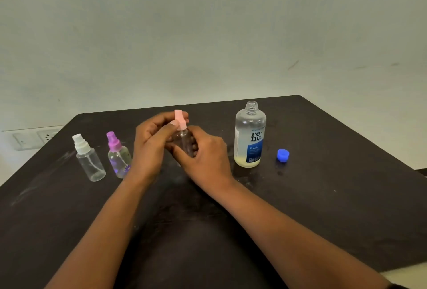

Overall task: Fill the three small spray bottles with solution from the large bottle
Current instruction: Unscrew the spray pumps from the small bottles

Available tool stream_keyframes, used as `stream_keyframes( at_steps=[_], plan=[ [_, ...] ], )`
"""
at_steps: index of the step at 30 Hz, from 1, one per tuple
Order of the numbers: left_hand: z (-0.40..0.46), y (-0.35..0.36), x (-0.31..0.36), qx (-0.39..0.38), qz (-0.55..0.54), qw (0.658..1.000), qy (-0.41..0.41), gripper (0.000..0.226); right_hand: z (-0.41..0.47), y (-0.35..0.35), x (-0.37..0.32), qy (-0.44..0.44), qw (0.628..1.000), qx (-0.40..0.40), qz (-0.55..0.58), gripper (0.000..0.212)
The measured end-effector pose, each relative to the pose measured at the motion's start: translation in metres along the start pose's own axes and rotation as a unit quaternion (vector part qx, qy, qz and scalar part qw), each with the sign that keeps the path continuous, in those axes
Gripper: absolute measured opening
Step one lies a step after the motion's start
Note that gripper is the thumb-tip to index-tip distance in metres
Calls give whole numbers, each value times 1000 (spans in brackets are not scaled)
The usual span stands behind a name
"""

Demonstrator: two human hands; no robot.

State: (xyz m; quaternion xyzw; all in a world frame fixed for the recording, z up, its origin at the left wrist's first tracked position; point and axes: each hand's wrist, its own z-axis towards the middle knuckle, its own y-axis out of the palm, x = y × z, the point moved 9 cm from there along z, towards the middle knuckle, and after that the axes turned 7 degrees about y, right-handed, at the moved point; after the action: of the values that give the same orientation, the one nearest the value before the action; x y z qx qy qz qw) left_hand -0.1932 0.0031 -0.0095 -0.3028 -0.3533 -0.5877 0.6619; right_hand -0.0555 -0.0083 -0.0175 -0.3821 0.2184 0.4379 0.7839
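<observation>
A small clear spray bottle with a pink spray top (182, 136) stands at the middle of the dark table. My right hand (205, 154) grips its body while my left hand (152, 140) pinches the pink top. Left of my hands stand a small bottle with a purple spray top (117, 154) and one with a white spray top (89, 159), both with tops on. The large bottle (249, 136) stands uncapped to the right, with a little yellowish liquid at its bottom. Its blue cap (282, 155) lies on the table beside it.
The dark table (323, 196) ends at a pale wall close behind the bottles. A wall socket plate (34, 138) sits beyond the table's left corner. The table's right edge slopes away near the blue cap.
</observation>
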Motion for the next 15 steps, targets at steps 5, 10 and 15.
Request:
stream_keyframes(
  at_steps=[5,10,15],
  plan=[
    [-4,-5,4,37,24,999,7,22,-2,-4,-2,-12,1000,5,-4,42],
    [-3,-3,-2,24,-9,999,-25,20,1,-1,7,1,1000,14,-13,47],
    [-4,-6,4,34,50,998,7,13,1,-1,6,1,1000,5,-9,44]
  ],
)
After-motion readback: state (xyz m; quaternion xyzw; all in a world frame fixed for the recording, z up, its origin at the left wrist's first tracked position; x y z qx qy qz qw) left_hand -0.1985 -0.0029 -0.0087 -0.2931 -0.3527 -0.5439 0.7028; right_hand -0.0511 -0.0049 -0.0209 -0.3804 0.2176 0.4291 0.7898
